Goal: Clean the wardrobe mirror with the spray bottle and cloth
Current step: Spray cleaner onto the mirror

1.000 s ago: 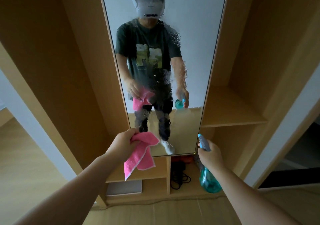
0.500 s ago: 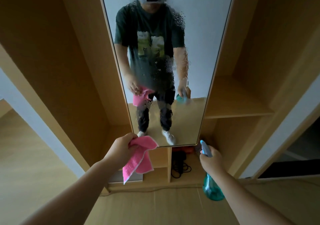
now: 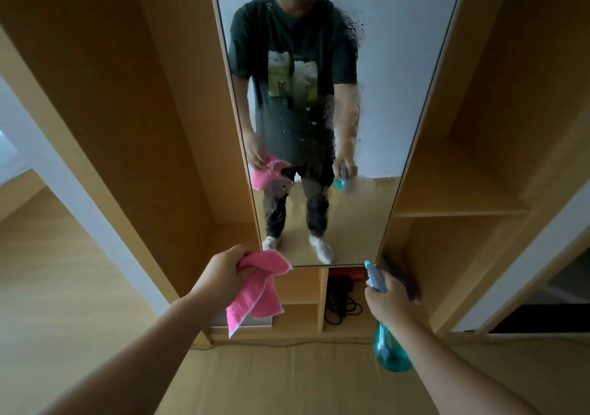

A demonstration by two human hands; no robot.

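Observation:
A tall wardrobe mirror [image 3: 392, 73] stands ahead between wooden panels, its glass speckled with spray droplets down the middle. My left hand [image 3: 223, 274] grips a pink cloth [image 3: 258, 293] that hangs below the mirror's bottom left corner, not touching the glass. My right hand [image 3: 388, 298] holds a teal spray bottle [image 3: 391, 349] by its blue trigger head, nozzle aimed at the mirror's lower right corner. A faint mist cloud shows in front of the reflected nozzle. The mirror reflects a person holding both items.
Open wooden wardrobe shelves [image 3: 459, 212] lie to the right of the mirror. Below the mirror are small cubbies, one holding a coiled black cable [image 3: 341, 303]. A wooden side panel [image 3: 127, 127] stands to the left. Wood floor [image 3: 287, 382] lies underfoot.
The view has tilted down, so the mirror sits higher and larger in frame. Both hands have dropped toward its bottom edge. A puff of mist now shows near the reflected bottle.

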